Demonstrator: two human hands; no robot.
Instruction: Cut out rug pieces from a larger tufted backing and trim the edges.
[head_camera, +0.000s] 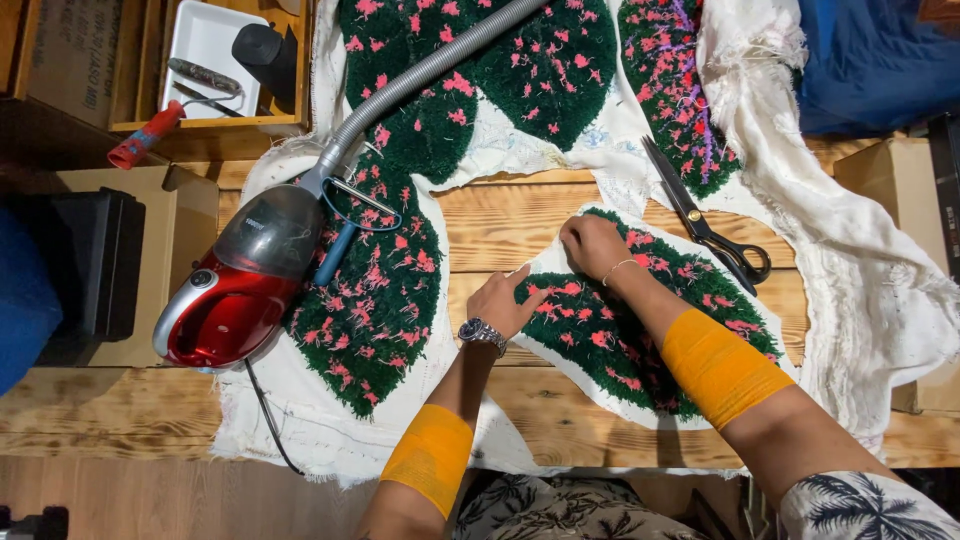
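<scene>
A small cut-out piece of tufted rug (640, 330), dark green with pink flecks and a white cloth border, lies on the wooden table (500, 225) in front of me. My left hand (503, 300) rests on its left edge, fingers apart, with a watch on the wrist. My right hand (594, 245) presses flat on the piece's upper left corner, a thin bracelet at the wrist. Both forearms wear orange bands. Neither hand holds anything.
Black-handled scissors (712, 232) lie just right of my right hand. A red canister vacuum (235, 290) with a grey hose (420, 75) sits on a larger green-and-pink rug piece (385, 290) at left. More rug pieces and frayed white cloth (860, 270) cover the back and right. Cardboard boxes stand at left.
</scene>
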